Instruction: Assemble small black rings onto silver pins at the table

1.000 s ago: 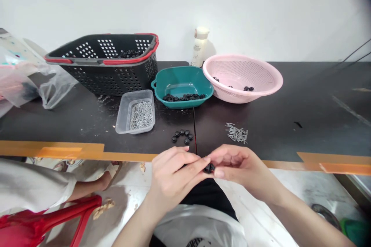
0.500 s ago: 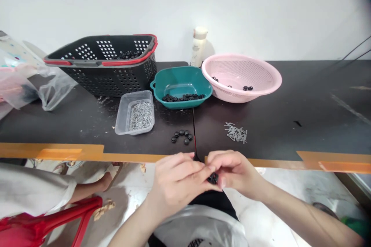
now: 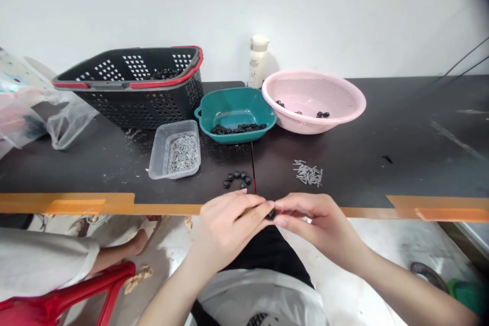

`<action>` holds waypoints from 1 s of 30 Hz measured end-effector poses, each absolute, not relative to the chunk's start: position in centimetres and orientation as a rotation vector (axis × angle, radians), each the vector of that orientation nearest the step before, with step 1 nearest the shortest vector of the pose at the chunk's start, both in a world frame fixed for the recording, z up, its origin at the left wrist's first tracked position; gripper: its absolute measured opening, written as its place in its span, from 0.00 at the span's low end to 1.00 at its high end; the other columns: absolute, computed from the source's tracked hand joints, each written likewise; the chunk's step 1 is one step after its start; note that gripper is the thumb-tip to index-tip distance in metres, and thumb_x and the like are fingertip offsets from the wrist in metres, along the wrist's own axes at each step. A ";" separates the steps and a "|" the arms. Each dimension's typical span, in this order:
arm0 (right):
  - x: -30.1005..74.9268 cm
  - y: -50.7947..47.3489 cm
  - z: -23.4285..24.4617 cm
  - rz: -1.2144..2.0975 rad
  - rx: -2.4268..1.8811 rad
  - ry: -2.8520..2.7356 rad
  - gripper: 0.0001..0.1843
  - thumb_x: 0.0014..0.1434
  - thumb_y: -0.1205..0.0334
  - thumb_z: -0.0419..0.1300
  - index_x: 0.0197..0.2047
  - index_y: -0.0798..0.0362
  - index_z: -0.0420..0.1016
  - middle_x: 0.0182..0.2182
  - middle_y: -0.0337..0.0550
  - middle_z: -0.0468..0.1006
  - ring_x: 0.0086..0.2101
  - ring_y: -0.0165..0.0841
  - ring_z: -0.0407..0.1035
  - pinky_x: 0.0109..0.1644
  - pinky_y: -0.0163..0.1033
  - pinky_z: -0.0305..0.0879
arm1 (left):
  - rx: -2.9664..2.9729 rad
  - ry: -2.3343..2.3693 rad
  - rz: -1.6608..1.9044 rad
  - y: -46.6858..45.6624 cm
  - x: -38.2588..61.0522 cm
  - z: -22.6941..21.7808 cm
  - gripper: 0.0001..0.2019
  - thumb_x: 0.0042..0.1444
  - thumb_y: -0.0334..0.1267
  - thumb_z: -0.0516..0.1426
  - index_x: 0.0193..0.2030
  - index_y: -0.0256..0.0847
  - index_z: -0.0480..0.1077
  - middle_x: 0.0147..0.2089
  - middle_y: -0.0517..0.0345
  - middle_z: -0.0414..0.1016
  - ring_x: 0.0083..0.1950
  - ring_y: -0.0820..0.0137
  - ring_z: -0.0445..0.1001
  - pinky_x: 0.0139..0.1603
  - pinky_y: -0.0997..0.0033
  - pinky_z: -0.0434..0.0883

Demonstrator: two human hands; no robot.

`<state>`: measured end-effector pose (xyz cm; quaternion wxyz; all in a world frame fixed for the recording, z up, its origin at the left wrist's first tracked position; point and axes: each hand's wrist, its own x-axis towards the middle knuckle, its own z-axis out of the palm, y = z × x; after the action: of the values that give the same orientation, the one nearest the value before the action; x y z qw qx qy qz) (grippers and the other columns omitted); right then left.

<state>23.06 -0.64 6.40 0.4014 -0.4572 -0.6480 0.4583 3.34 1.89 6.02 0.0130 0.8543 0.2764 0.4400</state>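
Nearest, the left hand (image 3: 229, 226) and the right hand (image 3: 323, 219) meet just in front of the tabletop (image 3: 362, 163), pinched from opposite sides on a small black part (image 3: 271, 215). It looks like light, stiff plastic, smooth enough to slip if squeezed off-centre, and probably not fragile. The sides seem the best place to take hold, between thumb and fingertip, leaving its face free. The part sits at the fingertips of both hands, to the right of the left hand's knuckles and to the left of the right hand's thumb; the fingers hide most of it, so I cannot tell its full shape.

Just beyond the left hand, round black pieces (image 3: 237, 175) lie in a loose arc, apart from the fingers. Past the right hand is a pile of metal pins (image 3: 308, 173), thin, rigid and likely easiest to pick up one by one by the shank. Farther left, a clear tub (image 3: 158, 158) holds more pins. Behind stand a teal basin (image 3: 237, 104) with black pieces, a pink colander (image 3: 346, 92) with a few, and a black basket (image 3: 168, 109).
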 end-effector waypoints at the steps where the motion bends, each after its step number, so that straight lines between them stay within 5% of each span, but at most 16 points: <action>1: 23.1 -0.7 6.5 1.071 -1.178 -1.671 0.05 0.59 0.61 0.65 0.38 0.49 0.83 0.30 0.41 0.82 0.29 0.31 0.74 0.33 0.34 0.69 | 2.665 0.871 1.367 1.9 3.3 6.0 0.07 0.61 0.34 0.60 0.45 0.37 0.74 0.39 0.57 0.82 0.39 0.73 0.80 0.53 0.72 0.74; 5: 22.9 -1.0 6.8 0.909 -1.169 -1.737 0.08 0.61 0.66 0.62 0.41 0.45 0.83 0.33 0.38 0.84 0.31 0.31 0.76 0.35 0.32 0.70 | 2.592 0.910 1.247 1.9 3.4 6.0 0.09 0.63 0.40 0.57 0.44 0.37 0.71 0.38 0.57 0.81 0.38 0.73 0.79 0.47 0.75 0.73; 8: 22.8 -0.9 7.0 0.905 -1.113 -1.780 0.10 0.61 0.68 0.62 0.42 0.45 0.83 0.34 0.37 0.84 0.31 0.30 0.77 0.35 0.31 0.71 | 2.448 0.983 1.045 2.1 3.7 6.0 0.21 0.68 0.52 0.43 0.38 0.38 0.67 0.31 0.57 0.75 0.30 0.72 0.74 0.30 0.74 0.69; 10: 22.7 -0.9 7.1 0.869 -1.063 -1.809 0.11 0.60 0.69 0.63 0.43 0.46 0.82 0.34 0.38 0.83 0.31 0.30 0.76 0.35 0.32 0.71 | 2.393 0.980 0.955 2.1 3.9 5.9 0.25 0.69 0.52 0.36 0.31 0.40 0.63 0.26 0.59 0.69 0.25 0.72 0.68 0.26 0.73 0.63; 14: 22.7 -0.3 7.4 0.830 -0.979 -1.816 0.10 0.61 0.69 0.63 0.44 0.47 0.79 0.35 0.40 0.80 0.33 0.30 0.74 0.36 0.33 0.70 | 2.329 0.987 0.942 1.7 4.2 6.0 0.21 0.70 0.45 0.38 0.27 0.42 0.58 0.23 0.61 0.62 0.23 0.72 0.62 0.26 0.71 0.58; 18: 22.9 0.8 8.5 1.003 -1.055 -1.834 0.03 0.62 0.62 0.63 0.40 0.49 0.75 0.32 0.38 0.77 0.31 0.29 0.71 0.35 0.33 0.67 | 2.186 0.966 0.952 1.3 4.3 6.4 0.17 0.70 0.39 0.39 0.31 0.42 0.60 0.26 0.61 0.66 0.25 0.73 0.66 0.28 0.73 0.61; 20: 22.9 1.2 9.2 1.101 -1.204 -1.851 0.08 0.63 0.56 0.60 0.35 0.50 0.68 0.26 0.34 0.72 0.26 0.27 0.66 0.29 0.32 0.62 | 2.163 0.946 0.976 1.3 4.5 6.5 0.14 0.70 0.37 0.40 0.35 0.41 0.62 0.29 0.61 0.69 0.28 0.73 0.69 0.30 0.74 0.63; 24: 22.4 1.3 9.7 1.026 -1.281 -2.050 0.19 0.69 0.53 0.49 0.27 0.50 0.54 0.20 0.30 0.58 0.22 0.26 0.53 0.25 0.33 0.49 | 2.289 0.994 1.100 1.4 5.0 5.7 0.15 0.70 0.40 0.40 0.35 0.41 0.62 0.30 0.59 0.69 0.28 0.70 0.68 0.31 0.71 0.63; 30: 21.4 0.9 9.1 0.888 -1.211 -2.123 0.20 0.71 0.54 0.44 0.27 0.50 0.49 0.20 0.31 0.55 0.21 0.27 0.51 0.26 0.34 0.47 | 2.346 1.062 1.185 1.5 5.2 5.5 0.24 0.69 0.49 0.35 0.30 0.41 0.62 0.26 0.57 0.66 0.27 0.69 0.65 0.28 0.69 0.61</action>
<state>21.41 0.92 9.12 0.2671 -0.4488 -0.7867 0.3292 5.22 1.47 5.54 0.1528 0.8177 0.3704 0.4133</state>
